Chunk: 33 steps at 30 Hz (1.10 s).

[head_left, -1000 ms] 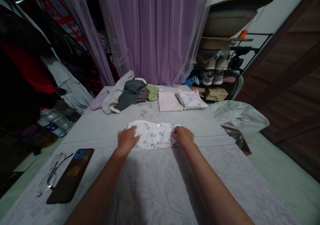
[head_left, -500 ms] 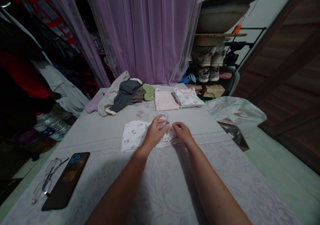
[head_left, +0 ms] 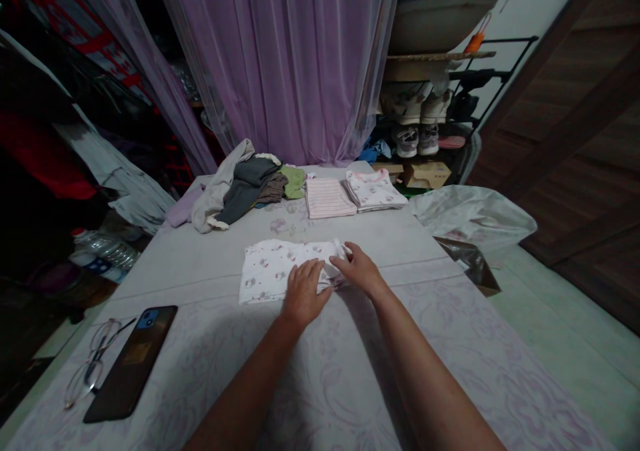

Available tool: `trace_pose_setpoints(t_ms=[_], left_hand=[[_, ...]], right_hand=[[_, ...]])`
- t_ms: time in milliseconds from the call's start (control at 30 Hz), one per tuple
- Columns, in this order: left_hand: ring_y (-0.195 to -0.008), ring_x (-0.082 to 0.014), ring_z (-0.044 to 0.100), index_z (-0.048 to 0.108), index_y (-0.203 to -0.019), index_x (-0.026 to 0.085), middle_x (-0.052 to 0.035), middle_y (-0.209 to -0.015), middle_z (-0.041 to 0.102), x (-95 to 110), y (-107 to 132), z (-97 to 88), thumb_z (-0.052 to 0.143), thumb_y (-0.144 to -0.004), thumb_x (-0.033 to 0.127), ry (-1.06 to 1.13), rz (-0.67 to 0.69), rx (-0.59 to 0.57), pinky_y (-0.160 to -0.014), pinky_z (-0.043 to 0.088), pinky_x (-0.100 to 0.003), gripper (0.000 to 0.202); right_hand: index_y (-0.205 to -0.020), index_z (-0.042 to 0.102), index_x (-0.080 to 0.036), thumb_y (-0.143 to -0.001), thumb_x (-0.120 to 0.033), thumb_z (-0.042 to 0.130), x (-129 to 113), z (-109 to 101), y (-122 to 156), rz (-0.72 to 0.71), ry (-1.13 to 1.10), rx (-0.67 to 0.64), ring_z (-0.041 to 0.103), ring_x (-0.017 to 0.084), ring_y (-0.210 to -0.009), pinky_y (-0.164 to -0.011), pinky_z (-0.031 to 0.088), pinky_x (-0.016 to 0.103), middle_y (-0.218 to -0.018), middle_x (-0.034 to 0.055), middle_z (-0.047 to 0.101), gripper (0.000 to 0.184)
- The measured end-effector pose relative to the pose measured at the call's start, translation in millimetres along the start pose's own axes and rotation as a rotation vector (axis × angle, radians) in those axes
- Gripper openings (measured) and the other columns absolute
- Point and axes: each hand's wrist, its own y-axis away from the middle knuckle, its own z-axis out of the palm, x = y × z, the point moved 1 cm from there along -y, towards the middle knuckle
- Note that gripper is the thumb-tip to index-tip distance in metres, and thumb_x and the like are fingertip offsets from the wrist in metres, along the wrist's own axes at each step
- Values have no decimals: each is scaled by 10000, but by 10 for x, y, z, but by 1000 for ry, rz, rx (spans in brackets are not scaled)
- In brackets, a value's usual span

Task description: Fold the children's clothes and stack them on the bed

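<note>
A folded white garment (head_left: 267, 271) with a small printed pattern lies flat on the cloth-covered surface in front of me. My left hand (head_left: 305, 294) rests on its front part, palm down with the fingers stretched out. At the garment's right end, my right hand (head_left: 361, 269) holds the edge between thumb and fingers. Part of that edge is hidden behind the fingers. Beyond it sit a pink striped folded garment (head_left: 330, 199) and a neat stack of printed clothes (head_left: 376, 191) with a pink neckline on top.
A loose heap of clothes (head_left: 250, 187) lies at the back left. A phone (head_left: 133, 364) and eyeglasses (head_left: 90, 367) are at the front left. Behind hangs a purple curtain (head_left: 280, 71). A plastic bag (head_left: 470, 214) and a shoe rack (head_left: 420, 137) stand to the right.
My left hand has come down from the garment's raised right part and now lies flat on its front. The right end lies lower, with my right hand still at it.
</note>
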Motion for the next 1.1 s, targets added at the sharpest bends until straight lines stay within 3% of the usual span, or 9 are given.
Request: trace_pose_setpoints(t_ms=[100,200,333,533,667,767,867,967,1100], left_hand=[[-1292,-251,493,507,-1337,196,-116,-1379,562,6,-26,-24,631,-863,294,-54,17,2,-1123,335,-487,500],[-1239,-241,537,538,-1309,200,-113,-1346,587,-39,-44,-79,612,-882,303,-89,61,-12,-1072,404,-437,446],[-1246,-250,531,535,-1320,201,-115,-1364,573,-103,-26,-119,596,-887,282,-75,115,-35,-1062,416,-436,445],[-1232,-244,541,542,-1317,194,-117,-1340,592,-133,5,-107,577,-874,228,47,70,13,-1073,410,-427,446],[-1198,-233,567,611,-1225,204,-97,-1290,628,-131,-10,-105,586,-850,184,125,20,43,-1068,417,-416,376],[-1129,-212,608,661,-1115,200,-78,-1189,678,-95,-49,-131,578,-824,121,178,-70,60,-1028,451,-380,312],[-1149,-238,601,648,-1167,195,-93,-1225,664,-2,-108,-162,626,-795,122,146,-104,60,-1020,454,-404,380],[-1207,-270,576,630,-1241,201,-119,-1311,625,107,-184,-185,652,-776,101,122,-76,25,-1048,430,-447,476],[-1160,-227,618,687,-1169,260,-64,-1246,677,138,-306,-282,588,-807,81,267,-124,75,-1024,457,-389,415]], right_hand=[[-1253,560,-193,-798,-469,634,-69,-66,4,-38,422,-13,665,251,-995,-827,477,324,-1058,109,714,537],[-1228,577,-202,-804,-367,626,-103,-93,-16,-50,538,-43,672,236,-968,-797,468,293,-1027,98,723,458],[-1213,574,-207,-800,-252,596,1,-33,-76,-41,343,13,671,181,-852,-768,475,265,-951,43,725,416],[-1223,541,-212,-747,-287,642,228,159,-165,40,-130,68,630,140,-668,-628,515,260,-917,5,688,492],[-1300,487,-207,-712,-302,681,201,178,-175,122,-328,69,613,130,-624,-536,505,236,-941,19,674,627],[-1315,469,-169,-691,-221,671,122,139,-142,174,-448,51,551,109,-530,-462,454,209,-804,-7,641,657],[-1314,461,-147,-663,-157,667,45,101,-86,218,-572,47,499,96,-471,-429,410,198,-695,-42,593,684],[-1341,440,-138,-689,-207,688,-6,56,-35,243,-638,32,527,104,-489,-435,400,197,-702,-25,611,701],[-1301,496,-183,-783,-393,637,-31,-34,11,256,-636,55,627,126,-594,-429,373,190,-949,63,694,577]])
